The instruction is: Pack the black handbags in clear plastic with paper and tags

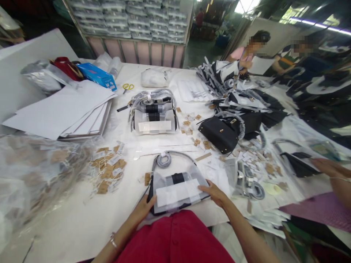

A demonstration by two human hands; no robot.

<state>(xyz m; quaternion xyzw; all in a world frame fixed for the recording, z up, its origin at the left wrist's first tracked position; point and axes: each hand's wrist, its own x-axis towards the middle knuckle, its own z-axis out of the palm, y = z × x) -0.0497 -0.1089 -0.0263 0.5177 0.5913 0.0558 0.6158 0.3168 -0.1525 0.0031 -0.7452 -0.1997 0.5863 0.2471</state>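
Right in front of me lies a handbag (178, 178), dark at its edges and covered with white and clear wrapping. A white paper strip (175, 193) runs across its front, and a wrapped coil of strap (163, 160) sits at its upper left. My left hand (144, 210) grips the bag's lower left corner, thumb on the front. At the right side my right hand (215, 192) holds the bag's edge, with the thumb near the strip's end. The fingers behind the bag are hidden. A brown tag (147, 179) hangs beside its left edge.
Another wrapped handbag (155, 113) lies farther back, with yellow scissors (127, 87) beyond it. Tags (108, 170) and a stack of white sheets (63, 106) are on the left. Black handbags (219, 131) pile up at right, where a co-worker's hand (330, 168) touches a bag.
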